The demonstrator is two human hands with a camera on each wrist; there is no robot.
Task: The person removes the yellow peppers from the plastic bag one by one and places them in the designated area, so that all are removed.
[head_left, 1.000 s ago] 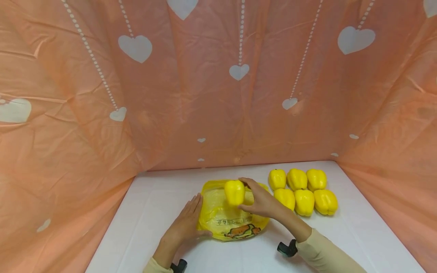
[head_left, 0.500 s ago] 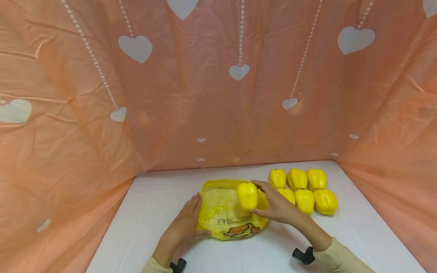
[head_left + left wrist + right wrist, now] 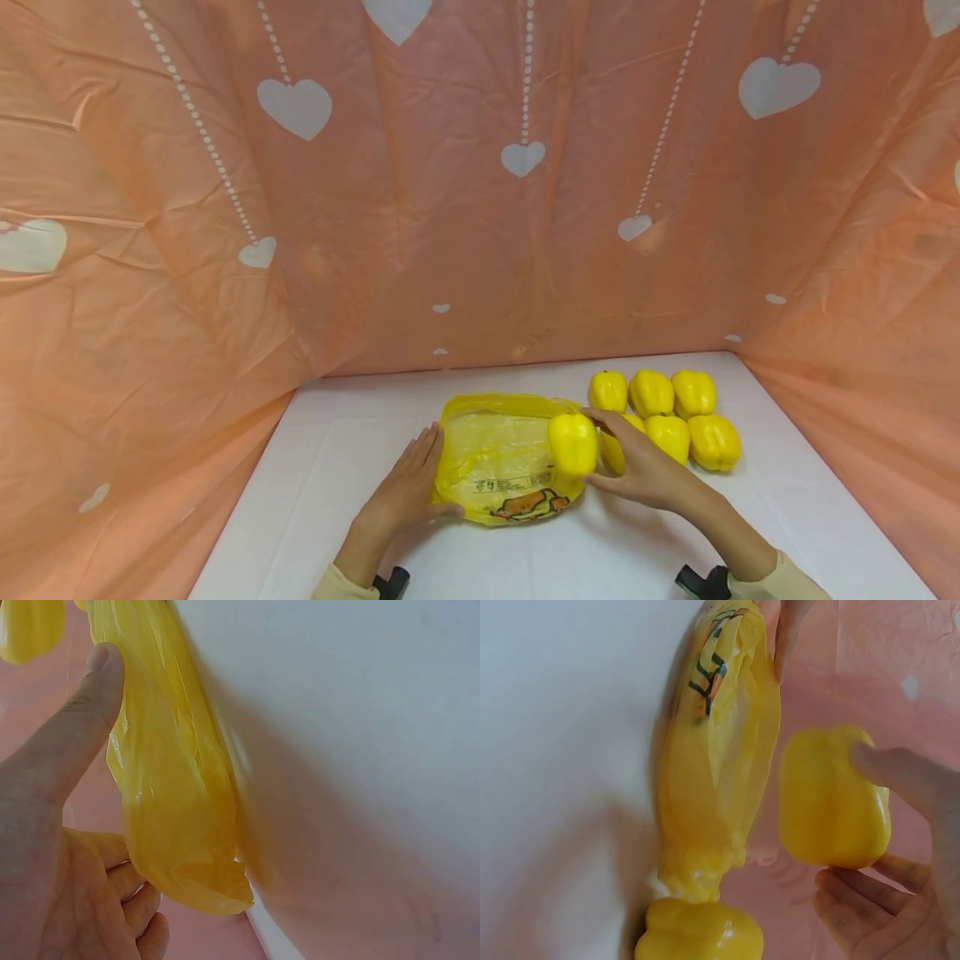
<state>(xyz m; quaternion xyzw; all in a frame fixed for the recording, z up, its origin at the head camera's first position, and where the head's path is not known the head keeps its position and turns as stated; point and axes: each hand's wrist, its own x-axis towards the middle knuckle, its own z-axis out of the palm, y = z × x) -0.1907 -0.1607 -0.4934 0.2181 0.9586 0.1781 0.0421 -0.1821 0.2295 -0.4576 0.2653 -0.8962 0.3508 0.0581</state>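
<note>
My right hand (image 3: 645, 467) holds a yellow bell pepper (image 3: 572, 444) between thumb and fingers, at the right side of a yellow plastic bag (image 3: 480, 498). In the head view the pepper overlaps the bag's right edge; the right wrist view shows this bell pepper (image 3: 832, 799) held in the air beside the bag (image 3: 686, 772). The bag stands with its mouth spread wide and has a printed picture low on its front. My left hand (image 3: 408, 479) rests along its left side, fingers straight. The left wrist view has the thumb (image 3: 94, 705) lying against the plastic.
Several more yellow bell peppers (image 3: 651, 392) stand in two rows at the back right of the white table (image 3: 360, 433). My right hand partly covers one in the front row. A peach-coloured sheet (image 3: 480, 275) with white hearts hangs behind and at both sides.
My right hand has carried the bell pepper rightward and slightly toward me, from over the bag's mouth to its right edge. The left hand stays at the bag's left side.
</note>
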